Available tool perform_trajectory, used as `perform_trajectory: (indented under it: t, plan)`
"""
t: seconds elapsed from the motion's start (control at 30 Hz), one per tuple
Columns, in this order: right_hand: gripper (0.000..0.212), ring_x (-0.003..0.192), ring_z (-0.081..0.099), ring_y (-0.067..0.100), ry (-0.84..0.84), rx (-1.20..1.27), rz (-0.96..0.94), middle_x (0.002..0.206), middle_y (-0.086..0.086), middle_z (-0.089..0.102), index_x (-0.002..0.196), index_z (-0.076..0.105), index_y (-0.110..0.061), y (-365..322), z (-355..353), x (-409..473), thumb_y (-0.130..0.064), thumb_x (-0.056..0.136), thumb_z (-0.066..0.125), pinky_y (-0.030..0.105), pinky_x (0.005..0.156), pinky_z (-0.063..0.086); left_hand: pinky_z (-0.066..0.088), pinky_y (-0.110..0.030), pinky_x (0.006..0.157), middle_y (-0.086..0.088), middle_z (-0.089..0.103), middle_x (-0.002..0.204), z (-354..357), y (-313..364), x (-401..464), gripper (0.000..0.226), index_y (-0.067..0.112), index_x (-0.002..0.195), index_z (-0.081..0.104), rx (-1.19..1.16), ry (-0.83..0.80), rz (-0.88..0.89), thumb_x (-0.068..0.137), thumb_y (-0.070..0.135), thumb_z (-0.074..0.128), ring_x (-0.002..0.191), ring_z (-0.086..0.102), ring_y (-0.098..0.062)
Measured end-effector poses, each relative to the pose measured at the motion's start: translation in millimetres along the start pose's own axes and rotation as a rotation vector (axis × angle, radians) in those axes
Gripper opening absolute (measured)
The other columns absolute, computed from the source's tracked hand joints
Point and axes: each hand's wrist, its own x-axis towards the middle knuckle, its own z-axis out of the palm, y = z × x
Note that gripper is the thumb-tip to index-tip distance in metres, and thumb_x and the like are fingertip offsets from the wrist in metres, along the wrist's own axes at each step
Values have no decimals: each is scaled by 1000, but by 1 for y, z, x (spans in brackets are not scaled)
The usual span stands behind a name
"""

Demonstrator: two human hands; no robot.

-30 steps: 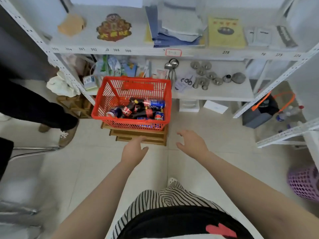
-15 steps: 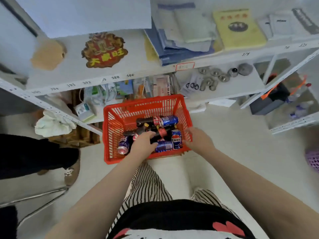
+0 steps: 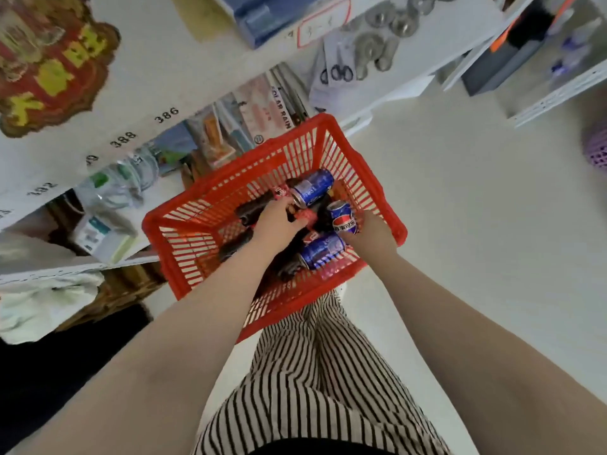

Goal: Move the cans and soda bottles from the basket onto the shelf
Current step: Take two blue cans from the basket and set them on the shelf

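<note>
A red plastic basket point(image 3: 164, 224) stands on the floor in front of the white shelf point(image 3: 157, 80). It holds blue Pepsi cans, one at the back point(image 3: 312, 190) and one at the front point(image 3: 323, 251), and dark cola bottles point(image 3: 249, 210) with red labels. My left hand point(image 3: 279, 221) is down in the middle of the basket, its fingers curled over a cola bottle with a red cap. My right hand point(image 3: 371, 231) is at the basket's right wall, fingers closed around a third Pepsi can point(image 3: 343, 218). My left arm hides the bottles under it.
The lower shelf behind the basket carries packets and bags point(image 3: 249, 126), scissors point(image 3: 341, 72) and metal parts point(image 3: 377, 44). A dark bin point(image 3: 512, 57) and a purple basket point(image 3: 596, 146) are at the right. My striped trousers point(image 3: 315, 372) are right below the basket.
I have leaned in over the basket. Both hands went from hovering in front of it down into it, the left onto a bottle, the right onto a Pepsi can.
</note>
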Motion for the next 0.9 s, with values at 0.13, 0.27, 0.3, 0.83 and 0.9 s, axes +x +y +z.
perform_trajectory:
  t: [0.13, 0.27, 0.3, 0.83, 0.9]
  plan:
    - [60, 111, 58, 26, 65, 122, 79, 125, 7, 59, 130, 50, -12, 7, 37, 38, -33, 80, 73, 30, 81, 41, 37, -31, 98, -13, 51, 133, 16, -6, 56, 57, 8, 133, 47, -13, 40, 5, 84, 30, 69, 122, 49, -27]
    - [69, 115, 56, 32, 110, 172, 205, 127, 13, 57, 133, 45, -5, 14, 67, 72, -35, 78, 75, 38, 92, 46, 49, -42, 92, -11, 64, 116, 39, -21, 110, 56, 10, 119, 58, -14, 54, 57, 73, 37, 75, 105, 60, -28]
    - [72, 117, 54, 34, 108, 168, 236, 129, 16, 55, 133, 43, -3, 15, 74, 79, -37, 78, 75, 42, 96, 46, 50, -44, 91, -9, 65, 116, 48, -29, 125, 59, 11, 119, 57, -10, 61, 55, 70, 40, 75, 104, 61, -27]
    - [80, 135, 35, 33, 435, 99, 575, 146, 13, 37, 138, 34, -10, 0, 133, 117, -21, 74, 81, 43, 108, 37, 42, -35, 90, -11, 56, 126, 62, -47, 158, 69, 10, 125, 54, 118, 87, 106, 70, 44, 79, 114, 54, -27]
    - [81, 134, 35, 32, 433, 105, 564, 146, 11, 37, 138, 36, -12, 2, 132, 116, -24, 73, 82, 45, 107, 38, 44, -35, 86, -9, 57, 126, 60, -48, 157, 71, 11, 125, 54, 111, 71, 84, 69, 46, 79, 112, 56, -26]
